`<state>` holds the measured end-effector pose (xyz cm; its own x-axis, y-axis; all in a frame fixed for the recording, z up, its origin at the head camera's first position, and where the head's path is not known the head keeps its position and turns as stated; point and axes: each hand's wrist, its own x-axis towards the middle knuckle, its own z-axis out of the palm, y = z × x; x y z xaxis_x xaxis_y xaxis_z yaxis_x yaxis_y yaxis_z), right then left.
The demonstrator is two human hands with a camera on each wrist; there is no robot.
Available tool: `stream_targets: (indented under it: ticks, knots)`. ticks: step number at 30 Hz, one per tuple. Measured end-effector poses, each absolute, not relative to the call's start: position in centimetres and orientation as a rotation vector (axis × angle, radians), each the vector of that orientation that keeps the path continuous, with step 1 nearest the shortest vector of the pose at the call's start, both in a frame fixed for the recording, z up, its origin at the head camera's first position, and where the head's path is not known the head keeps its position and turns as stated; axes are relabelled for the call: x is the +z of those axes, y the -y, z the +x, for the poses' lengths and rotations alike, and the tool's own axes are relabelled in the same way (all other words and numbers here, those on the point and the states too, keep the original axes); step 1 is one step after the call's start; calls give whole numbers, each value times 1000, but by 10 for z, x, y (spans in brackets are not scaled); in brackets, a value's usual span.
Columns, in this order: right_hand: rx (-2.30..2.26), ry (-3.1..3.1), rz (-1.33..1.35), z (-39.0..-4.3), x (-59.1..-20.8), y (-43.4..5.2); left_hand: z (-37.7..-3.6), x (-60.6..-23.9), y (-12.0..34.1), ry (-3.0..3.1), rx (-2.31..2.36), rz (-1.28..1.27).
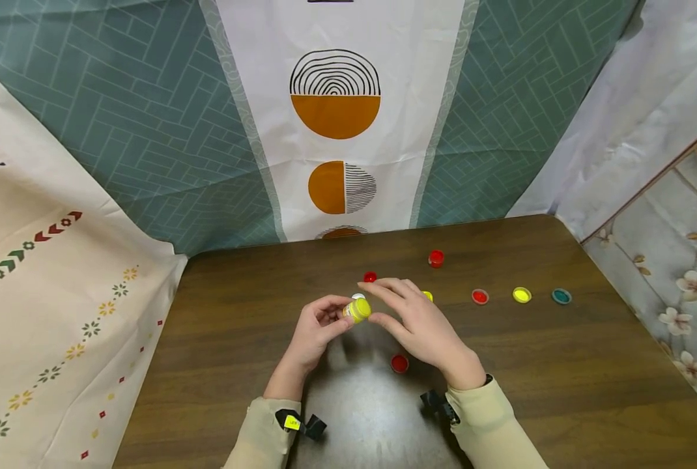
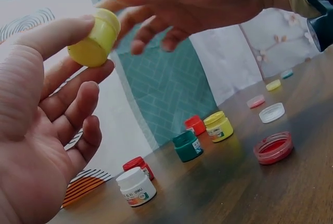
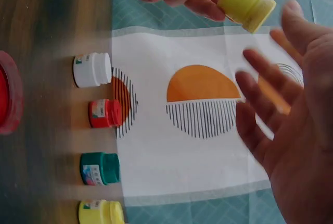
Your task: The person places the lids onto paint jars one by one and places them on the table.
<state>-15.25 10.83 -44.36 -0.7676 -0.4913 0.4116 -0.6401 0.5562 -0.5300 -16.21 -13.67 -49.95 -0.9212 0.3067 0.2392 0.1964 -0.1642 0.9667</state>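
Observation:
My left hand [image 1: 313,335] holds a small yellow paint jar [image 1: 357,311] above the table, pinched between thumb and fingers. In the left wrist view the jar [image 2: 96,41] is tilted, and the other fingers are loosely bent below it. My right hand [image 1: 421,326] hovers just right of the jar, thumb and fingers spread. A gap shows between that hand and the jar [image 3: 244,5] in the right wrist view. Beneath the hands stand a white jar [image 2: 136,188], a red jar [image 2: 139,165], a green jar [image 2: 187,147] and another yellow jar [image 2: 218,126].
A second red jar [image 1: 436,258] stands farther back on the brown table [image 1: 237,365]. To the right lie round red [image 1: 480,297], yellow [image 1: 522,295] and teal [image 1: 562,296] pieces like lids. A dark red one [image 1: 400,363] lies nearer, beside a white lid [image 2: 272,113].

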Motion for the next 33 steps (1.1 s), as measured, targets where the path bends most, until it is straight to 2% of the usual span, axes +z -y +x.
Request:
stream_targets:
  ticks: [5, 14, 33]
  knots:
    - [950, 2433, 1162, -155, -442, -112, -162, -500, 136, -1929, 2270, 632]
    - [919, 2350, 1203, -157, -443, -110, -161, -502, 138, -1907, 2263, 695]
    - [945, 2392, 939, -154, -447, -96, -160, -496, 132, -2170, 2248, 869]
